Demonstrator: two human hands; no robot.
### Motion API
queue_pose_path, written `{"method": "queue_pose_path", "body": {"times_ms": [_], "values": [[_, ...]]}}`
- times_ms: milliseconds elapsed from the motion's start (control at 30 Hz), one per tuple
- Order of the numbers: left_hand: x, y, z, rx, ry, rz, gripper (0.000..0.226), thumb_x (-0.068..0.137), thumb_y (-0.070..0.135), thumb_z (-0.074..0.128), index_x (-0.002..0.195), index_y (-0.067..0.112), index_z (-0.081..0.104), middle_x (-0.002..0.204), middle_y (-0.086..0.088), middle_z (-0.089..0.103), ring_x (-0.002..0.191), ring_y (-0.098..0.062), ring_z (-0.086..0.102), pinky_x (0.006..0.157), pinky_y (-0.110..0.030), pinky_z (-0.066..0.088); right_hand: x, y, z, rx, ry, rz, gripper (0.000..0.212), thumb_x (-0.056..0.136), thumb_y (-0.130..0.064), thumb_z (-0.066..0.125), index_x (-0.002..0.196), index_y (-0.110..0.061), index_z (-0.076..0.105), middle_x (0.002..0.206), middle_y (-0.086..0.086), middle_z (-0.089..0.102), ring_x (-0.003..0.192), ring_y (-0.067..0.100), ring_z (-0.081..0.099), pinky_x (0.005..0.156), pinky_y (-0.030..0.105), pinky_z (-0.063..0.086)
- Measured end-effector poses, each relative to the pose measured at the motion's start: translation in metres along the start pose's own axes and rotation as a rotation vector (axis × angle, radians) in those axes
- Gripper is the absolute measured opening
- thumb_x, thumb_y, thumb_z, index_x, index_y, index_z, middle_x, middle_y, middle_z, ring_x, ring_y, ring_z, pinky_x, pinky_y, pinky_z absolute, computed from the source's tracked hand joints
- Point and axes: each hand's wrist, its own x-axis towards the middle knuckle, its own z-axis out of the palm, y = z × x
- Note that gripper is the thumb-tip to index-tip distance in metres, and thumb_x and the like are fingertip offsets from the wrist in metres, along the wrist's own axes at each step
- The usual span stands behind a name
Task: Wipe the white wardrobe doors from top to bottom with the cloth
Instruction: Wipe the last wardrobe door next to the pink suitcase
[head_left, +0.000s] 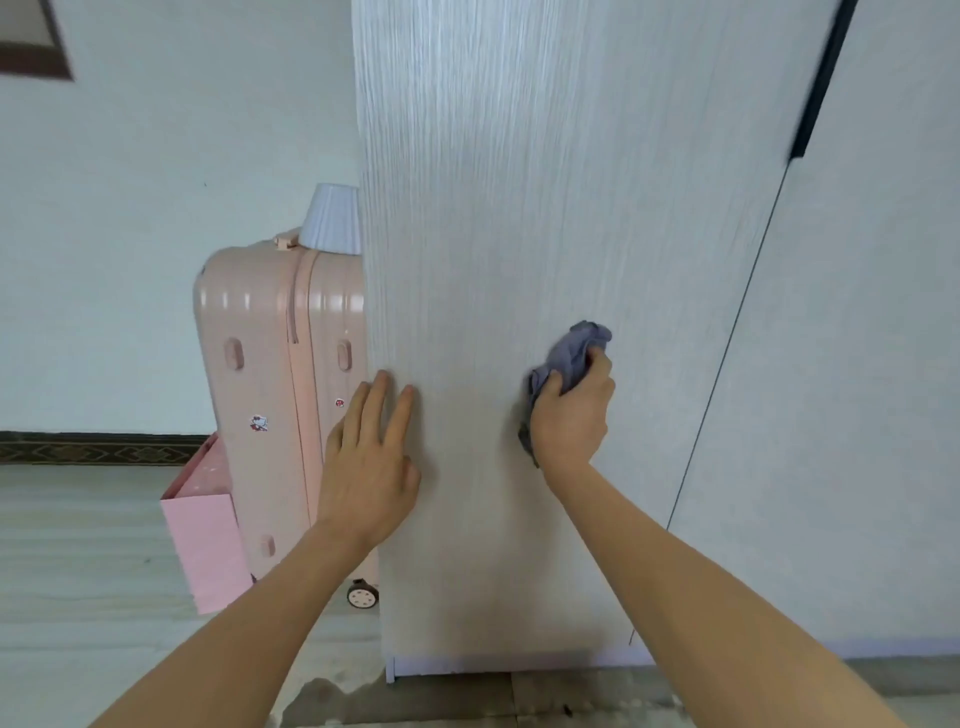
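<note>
At the far left, toward nine o'clock, a pale wall (130, 234) runs down to a dark patterned skirting band (93, 448), and the corner of a dark frame (39, 47) shows at eleven o'clock. Below it lies a light wood-look floor (78, 571). A pink box (208, 545) stands on the floor, touching the front of a pink hard-shell suitcase (260, 389) that stands upright on its wheels just beside the wardrobe's left edge. The suitcase bears small stickers, and a white pleated lampshade (332, 218) shows behind its top.

The left hand (371, 462) lies flat on the left wardrobe door (493, 208) near that door's left edge, at about seven o'clock from the middle of the view, with its fingers straight and slightly spread, holding nothing.

To its right, at about five o'clock from the middle, the right hand (571, 415) grips a bunched grey-blue cloth (576, 353) with curled fingers and thumb and presses it against the same door, in the door's lower half. Cloth pokes out above the fingers and below the heel of the hand.

Farther right a thin dark seam separates this door from the right wardrobe door (857, 364), and a black bar handle (823, 78) runs along that seam at one o'clock.
</note>
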Motion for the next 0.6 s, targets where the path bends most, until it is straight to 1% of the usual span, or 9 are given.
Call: {"method": "queue_pose_path", "body": {"times_ms": [67,133,200,233,300,367,467,533,600], "values": [[0.009,-0.004,-0.009,-0.050,0.009,-0.074,0.079,0.068,0.002,0.068,0.139,0.006,0.034,0.146,-0.024,0.031,0.130,-0.042,0.034,0.085,-0.053,0.046,-0.017,0.009,0.013,-0.277,-0.075,-0.327,0.047,0.091,-0.016,0.056,0.135,-0.021,0.043,0.117,0.010,0.051,0.092,0.031,0.057,0.064,0.035,0.043],[0.014,-0.012,-0.017,-0.086,0.024,-0.115,0.077,0.073,0.003,0.065,0.142,0.007,0.031,0.149,-0.023,0.026,0.130,-0.041,0.035,0.086,-0.051,0.047,-0.040,0.021,0.027,-0.504,-0.199,-0.672,0.056,0.066,-0.014,0.080,0.117,-0.022,0.057,0.098,0.008,0.059,0.075,0.029,0.061,0.045,0.029,0.042],[0.016,-0.022,-0.022,-0.162,0.022,-0.110,0.081,0.079,0.002,0.061,0.148,0.011,0.020,0.153,-0.017,0.020,0.131,-0.038,0.035,0.087,-0.045,0.046,-0.055,0.037,0.039,-0.734,-0.341,-0.933,0.060,0.042,-0.019,0.089,0.098,-0.028,0.068,0.085,0.001,0.063,0.065,0.023,0.062,0.038,0.021,0.040],[0.016,-0.028,-0.024,-0.227,-0.019,-0.112,0.084,0.082,0.003,0.057,0.150,0.018,0.008,0.155,-0.012,0.018,0.132,-0.034,0.035,0.090,-0.042,0.044,-0.057,0.043,0.042,-0.795,-0.381,-0.987,0.060,0.038,-0.021,0.090,0.094,-0.029,0.071,0.082,-0.001,0.064,0.064,0.021,0.062,0.037,0.020,0.039],[0.017,-0.037,-0.028,-0.369,-0.152,-0.112,0.088,0.088,0.006,0.050,0.142,0.037,-0.013,0.155,-0.002,0.021,0.133,-0.025,0.036,0.097,-0.036,0.040,-0.053,0.045,0.041,-0.775,-0.372,-1.001,0.065,0.037,-0.021,0.090,0.100,-0.027,0.072,0.084,0.000,0.063,0.067,0.021,0.062,0.037,0.020,0.039],[0.021,-0.042,-0.033,-0.423,-0.217,-0.109,0.086,0.091,0.010,0.049,0.138,0.047,-0.014,0.152,0.005,0.028,0.129,-0.019,0.041,0.099,-0.034,0.039,-0.041,0.039,0.040,-0.693,-0.285,-1.012,0.074,0.043,-0.017,0.089,0.113,-0.022,0.067,0.088,0.004,0.060,0.071,0.023,0.063,0.036,0.020,0.039],[0.029,-0.041,-0.037,-0.556,-0.189,-0.175,0.071,0.094,0.014,0.048,0.147,0.040,0.008,0.143,0.012,0.038,0.117,-0.012,0.048,0.097,-0.030,0.040,-0.025,0.009,0.041,-0.598,-0.154,-1.028,0.065,0.051,-0.011,0.087,0.113,-0.015,0.068,0.086,0.009,0.062,0.070,0.025,0.063,0.037,0.019,0.036],[0.028,-0.038,-0.037,-0.782,-0.202,-0.322,0.054,0.096,0.014,0.045,0.145,0.031,0.030,0.142,0.011,0.041,0.116,-0.012,0.051,0.100,-0.025,0.036,-0.022,-0.003,0.047,-0.535,-0.109,-1.012,0.056,0.055,-0.009,0.085,0.108,-0.012,0.068,0.087,0.009,0.062,0.070,0.025,0.062,0.040,0.018,0.034],[0.022,-0.035,-0.037,-1.029,-0.235,-0.480,0.042,0.099,0.019,0.040,0.140,0.027,0.042,0.140,0.008,0.046,0.114,-0.014,0.055,0.101,-0.027,0.037,-0.028,0.005,0.056,-0.512,-0.092,-1.051,0.053,0.057,-0.010,0.085,0.106,-0.012,0.066,0.089,0.009,0.061,0.073,0.024,0.061,0.040,0.019,0.037]]}}
